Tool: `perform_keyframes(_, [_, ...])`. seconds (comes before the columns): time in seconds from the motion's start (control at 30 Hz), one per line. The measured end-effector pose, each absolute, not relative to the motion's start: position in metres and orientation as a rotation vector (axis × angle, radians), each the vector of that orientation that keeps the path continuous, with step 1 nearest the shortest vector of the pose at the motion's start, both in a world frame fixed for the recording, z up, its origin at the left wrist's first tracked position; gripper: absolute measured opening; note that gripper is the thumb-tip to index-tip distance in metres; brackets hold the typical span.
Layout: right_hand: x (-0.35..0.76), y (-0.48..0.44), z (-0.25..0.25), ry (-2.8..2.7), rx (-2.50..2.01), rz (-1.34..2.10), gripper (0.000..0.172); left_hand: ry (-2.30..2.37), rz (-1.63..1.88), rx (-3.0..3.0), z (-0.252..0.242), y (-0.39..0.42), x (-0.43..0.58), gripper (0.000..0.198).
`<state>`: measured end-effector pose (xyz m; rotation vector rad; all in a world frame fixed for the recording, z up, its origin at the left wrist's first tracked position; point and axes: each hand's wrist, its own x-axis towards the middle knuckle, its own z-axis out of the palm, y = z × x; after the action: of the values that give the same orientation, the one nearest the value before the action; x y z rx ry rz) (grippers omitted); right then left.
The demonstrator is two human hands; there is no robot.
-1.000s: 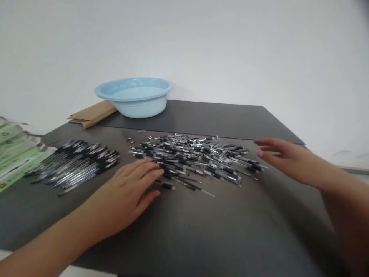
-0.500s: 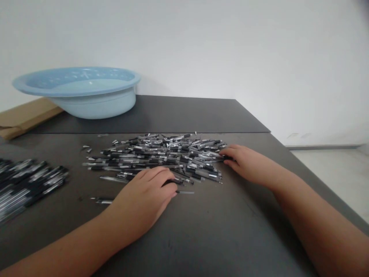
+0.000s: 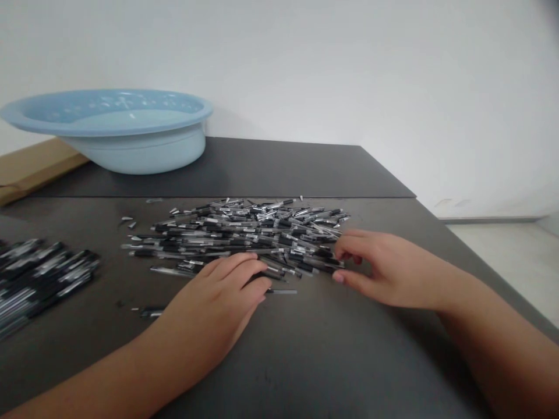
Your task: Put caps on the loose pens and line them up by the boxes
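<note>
A spread heap of black and clear pens (image 3: 244, 233) lies on the dark table. My left hand (image 3: 227, 291) rests at the heap's near edge, its fingers bent down and pressed together. What they hold, if anything, is hidden beneath them. A thin pale tube (image 3: 283, 291) sticks out just beyond its fingertips. At the heap's right end is my right hand (image 3: 371, 265), thumb and fingers apart around the ends of some pens, not closed on them.
Another bunch of pens (image 3: 39, 279) lies in rows at the left. Behind it stand a light blue basin (image 3: 144, 148) and a brown cardboard piece (image 3: 39, 166). Small loose bits (image 3: 126, 220) are scattered left of the heap. The table's right edge (image 3: 489, 273) drops to a pale floor.
My right hand has moved nearer along the heap's right end, and its thumb has spread away from the fingers. My left hand has barely moved. The view has shifted slightly.
</note>
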<state>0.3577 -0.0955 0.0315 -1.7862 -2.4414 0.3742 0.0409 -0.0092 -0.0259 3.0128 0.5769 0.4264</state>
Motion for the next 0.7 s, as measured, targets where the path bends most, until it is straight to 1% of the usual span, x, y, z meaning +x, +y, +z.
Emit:
perform_keyframes(0.1, [0.347, -0.1, 0.032, -2.511, -1.819, 0.406, 0.015, 0.58, 0.451, 3.016, -0.027, -0.01, 0.04, 0.025])
perform_keyframes(0.23, [0.341, -0.097, 0.022, -2.541, -1.911, 0.268, 0.008, 0.605, 0.439, 3.008, -0.028, -0.011, 0.04, 0.026])
perform_keyframes(0.4, [0.338, -0.097, 0.016, -2.597, -1.904, 0.14, 0.011, 0.638, 0.427, 2.984, -0.026, -0.013, 0.04, 0.026])
perform_keyframes(0.5, [0.338, -0.099, 0.015, -2.608, -1.923, 0.093, 0.01, 0.699, 0.46, 2.931, -0.023, -0.014, 0.041, 0.026])
perform_keyframes(0.63, [0.337, -0.1, 0.009, -2.664, -1.877, 0.005, 0.013, 0.784, 0.466, 2.857, -0.021, -0.014, 0.041, 0.021])
perform_keyframes(0.7, [0.337, -0.1, 0.004, -2.68, -1.863, -0.08, 0.012, 0.802, 0.455, 2.84, -0.021, -0.014, 0.041, 0.02])
